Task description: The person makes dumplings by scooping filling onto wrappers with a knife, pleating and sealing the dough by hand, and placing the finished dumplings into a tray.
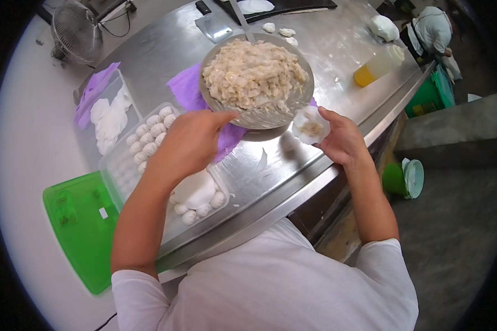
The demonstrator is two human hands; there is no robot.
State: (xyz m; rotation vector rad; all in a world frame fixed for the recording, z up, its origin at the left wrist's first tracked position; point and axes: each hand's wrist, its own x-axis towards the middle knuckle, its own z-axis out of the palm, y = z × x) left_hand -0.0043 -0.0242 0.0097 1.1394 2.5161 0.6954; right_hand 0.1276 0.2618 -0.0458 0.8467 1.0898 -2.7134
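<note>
A round white dumpling wrapper (302, 126) with a small dab of filling lies in my right hand (342, 138), thumb at its upper edge. My left hand (192, 142) is closed at the near left rim of a metal bowl (270, 118), one finger stretched along it. What its curled fingers hold, if anything, is hidden. A heap of pale, chunky filling (254, 74) is in the bowl, with a metal handle standing at the back. Below my left forearm sits a clear plastic box (113, 165) of pleated dumplings (149, 138), partly covered by the arm.
Purple cloth (185, 88) lies under the bowl. A scraper (212, 27), dough pieces (286, 32) and a bottle of yellow liquid (378, 66) are on the steel table (337, 55). A green lid (83, 231) and a fan (76, 33) are at left; another person (432, 30) is far right.
</note>
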